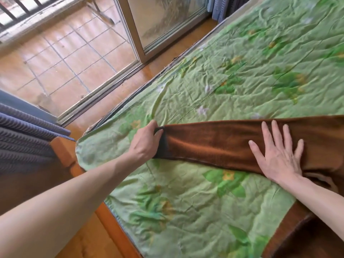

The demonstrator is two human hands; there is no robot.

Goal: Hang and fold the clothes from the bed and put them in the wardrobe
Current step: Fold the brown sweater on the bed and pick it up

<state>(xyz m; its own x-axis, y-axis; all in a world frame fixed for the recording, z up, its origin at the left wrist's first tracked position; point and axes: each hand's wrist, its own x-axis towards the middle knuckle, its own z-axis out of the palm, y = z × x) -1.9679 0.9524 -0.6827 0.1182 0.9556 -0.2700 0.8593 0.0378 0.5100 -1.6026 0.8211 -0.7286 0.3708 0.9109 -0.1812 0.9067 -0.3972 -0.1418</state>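
A brown garment [214, 144] lies stretched across the bed [186, 211], which is covered by a green floral sheet. One long sleeve or leg of it runs from the right edge of the view to its dark cuff near the bed's left corner. My left hand [147, 142] pinches that cuff end between thumb and fingers. My right hand [277, 155] lies flat on the brown cloth, fingers spread, pressing it to the sheet. More of the brown garment hangs over the bed's near right edge [307, 237].
A wooden bed frame corner [63, 151] sticks out at the left, with blue-grey curtains [24, 138] beside it. Behind the bed a sliding glass door [163, 21] stands on a tiled balcony floor [61, 58]. Wooden floor [87, 244] lies below the bed edge.
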